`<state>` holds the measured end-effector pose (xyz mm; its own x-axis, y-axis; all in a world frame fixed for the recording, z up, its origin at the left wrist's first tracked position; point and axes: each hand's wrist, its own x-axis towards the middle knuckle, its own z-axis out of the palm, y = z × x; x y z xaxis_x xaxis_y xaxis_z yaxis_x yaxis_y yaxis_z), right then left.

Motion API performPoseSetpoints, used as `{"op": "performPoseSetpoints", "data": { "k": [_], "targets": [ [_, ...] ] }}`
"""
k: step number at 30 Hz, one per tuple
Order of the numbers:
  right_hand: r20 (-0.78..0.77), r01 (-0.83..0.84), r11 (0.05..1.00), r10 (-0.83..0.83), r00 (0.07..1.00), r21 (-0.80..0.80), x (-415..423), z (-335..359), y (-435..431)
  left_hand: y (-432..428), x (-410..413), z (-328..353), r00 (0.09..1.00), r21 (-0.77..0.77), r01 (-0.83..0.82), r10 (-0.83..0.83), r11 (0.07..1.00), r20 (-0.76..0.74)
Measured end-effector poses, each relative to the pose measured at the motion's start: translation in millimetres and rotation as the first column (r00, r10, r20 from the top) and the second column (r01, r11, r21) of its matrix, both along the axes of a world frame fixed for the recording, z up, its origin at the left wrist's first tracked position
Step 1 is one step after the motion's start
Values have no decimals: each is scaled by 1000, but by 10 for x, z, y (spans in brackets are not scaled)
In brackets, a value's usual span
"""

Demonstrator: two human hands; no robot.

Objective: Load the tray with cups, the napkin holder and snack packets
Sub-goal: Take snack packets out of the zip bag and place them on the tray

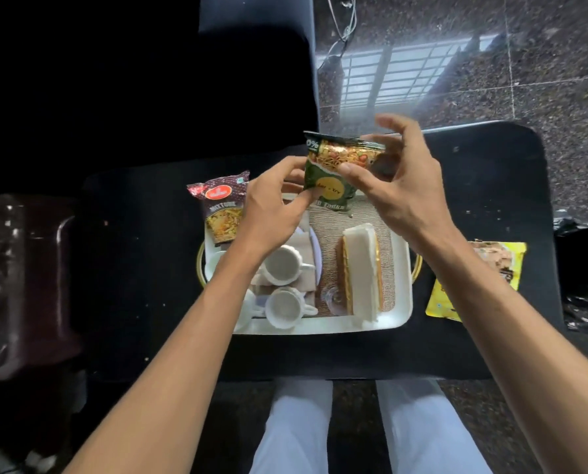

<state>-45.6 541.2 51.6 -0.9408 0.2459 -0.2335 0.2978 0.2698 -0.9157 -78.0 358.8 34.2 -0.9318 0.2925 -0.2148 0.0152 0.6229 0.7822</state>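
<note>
A white tray (400, 295) lies on the black table. Two white cups (284, 263) (284, 306) stand in its left half. The napkin holder (362, 268), gold-edged and full of white napkins, rests on a woven mat in its right half. A dark red snack packet (222, 210) leans over the tray's far left corner. Both hands hold a green snack packet (333, 172) above the tray's far edge: my left hand (272, 206) pinches its lower left corner, my right hand (402, 186) grips its right side. A yellow snack packet (480, 282) lies on the table right of the tray.
The black table (142, 268) has a near edge just beyond my knees. A dark maroon plastic stool (18, 285) stands at the left. A dark chair back (258, 63) rises behind the table. Glossy speckled floor tiles (525, 63) fill the upper right.
</note>
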Motion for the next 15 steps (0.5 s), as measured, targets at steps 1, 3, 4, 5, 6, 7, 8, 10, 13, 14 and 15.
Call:
{"op": "performPoseSetpoints", "data": {
  "k": [1,3,4,5,6,7,8,10,13,14,15],
  "targets": [
    [48,-21,999,22,999,-24,-15,-42,-82,-76,20,-32,999,9,-48,48,999,15],
    [138,-83,996,88,987,-40,-44,-155,-232,-204,50,-108,989,26,-140,139,990,57],
    [169,-112,994,114,979,-22,-66,-222,-305,-255,59,-151,981,27,-179,177,983,85],
    [193,-131,991,126,973,15,-94,-285,-374,-297,66,-193,971,21,-215,211,976,115],
    [216,-143,988,126,968,63,-128,-342,-441,-330,70,-232,958,11,-251,247,968,144],
    [237,-150,983,121,964,108,-159,-396,-505,-355,77,-272,942,2,-291,286,957,173],
    [255,-157,978,118,960,139,-187,-447,-564,-371,85,-309,923,-8,-330,324,944,205],
    [286,-172,971,120,951,166,-224,-542,-668,-383,99,-370,887,-37,-383,379,923,263],
    [338,-184,968,118,934,171,-251,-663,-789,-390,104,-432,850,-46,-437,429,898,307],
    [352,-188,967,117,929,173,-253,-690,-818,-394,99,-451,841,-55,-445,438,894,318],
    [364,-192,965,117,924,177,-253,-711,-840,-401,95,-470,834,-63,-445,439,893,334]
  ]
}}
